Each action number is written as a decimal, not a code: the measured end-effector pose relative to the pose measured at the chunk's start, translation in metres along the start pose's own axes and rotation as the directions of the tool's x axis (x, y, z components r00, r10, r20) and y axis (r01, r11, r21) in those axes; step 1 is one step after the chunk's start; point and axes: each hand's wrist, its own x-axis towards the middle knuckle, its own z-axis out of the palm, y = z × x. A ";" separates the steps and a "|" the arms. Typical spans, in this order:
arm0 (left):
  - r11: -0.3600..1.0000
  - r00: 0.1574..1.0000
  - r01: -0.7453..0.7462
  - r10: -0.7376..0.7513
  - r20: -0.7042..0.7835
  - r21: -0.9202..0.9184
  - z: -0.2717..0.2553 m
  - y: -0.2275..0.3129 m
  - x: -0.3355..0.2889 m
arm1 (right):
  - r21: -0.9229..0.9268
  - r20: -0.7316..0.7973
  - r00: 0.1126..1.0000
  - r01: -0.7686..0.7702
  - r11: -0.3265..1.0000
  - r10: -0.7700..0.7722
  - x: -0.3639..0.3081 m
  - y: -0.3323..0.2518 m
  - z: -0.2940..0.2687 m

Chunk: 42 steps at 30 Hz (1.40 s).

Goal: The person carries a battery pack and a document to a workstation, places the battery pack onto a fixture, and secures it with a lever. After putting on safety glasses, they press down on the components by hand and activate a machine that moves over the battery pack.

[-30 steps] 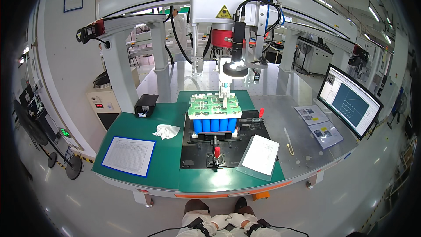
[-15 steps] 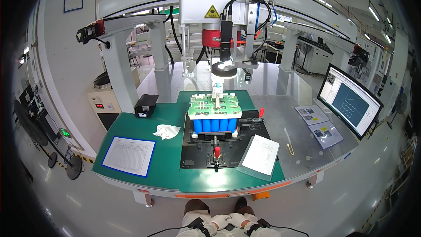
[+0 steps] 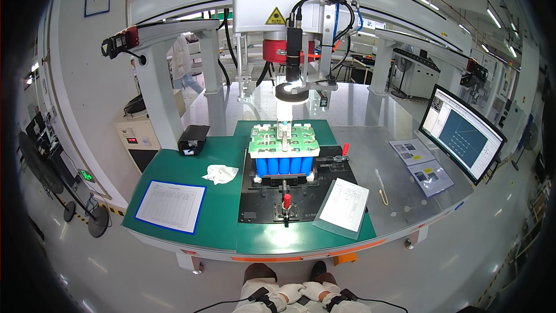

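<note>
Both of my hands rest together in front of my body at the lower edge, wearing white gloves. My left hand [image 3: 290,293] and my right hand [image 3: 314,291] are curled closed and meet at the fingers, with nothing seen in them. Away from them, on the table, a battery pack of blue cylindrical cells [image 3: 284,166] sits in a black fixture [image 3: 263,206]. A green circuit board [image 3: 267,146] covers its top. Over the board hangs a machine head with a black camera [image 3: 294,52] and a lit ring lamp [image 3: 292,94]; its narrow tip is at the board.
A red-handled clamp [image 3: 286,200] stands before the pack. On the green mat lie a blue-edged sheet [image 3: 171,207], a white cloth [image 3: 220,174] and a black case [image 3: 193,139]. Papers in a clear sleeve [image 3: 344,206] lie right, near a monitor [image 3: 462,133]. Someone in white [image 3: 182,64] walks behind.
The machine head has shifted slightly left over the board, its tip with it. A person has come into view at the back left. My hands have not moved.
</note>
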 end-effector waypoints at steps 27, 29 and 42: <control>1.000 1.000 0.011 -0.012 -0.023 -0.029 0.001 -0.001 0.000 | 0.001 -0.010 1.000 -0.004 1.000 0.004 -0.007 -0.008 -0.006; 0.999 1.000 0.009 -0.010 -0.027 -0.031 0.000 0.001 0.000 | -0.009 -0.013 1.000 0.004 1.000 -0.004 -0.005 -0.006 -0.005; 0.999 0.999 0.003 -0.004 -0.036 -0.050 0.001 -0.001 0.000 | -0.012 -0.003 1.000 -0.008 1.000 0.008 -0.005 -0.007 -0.004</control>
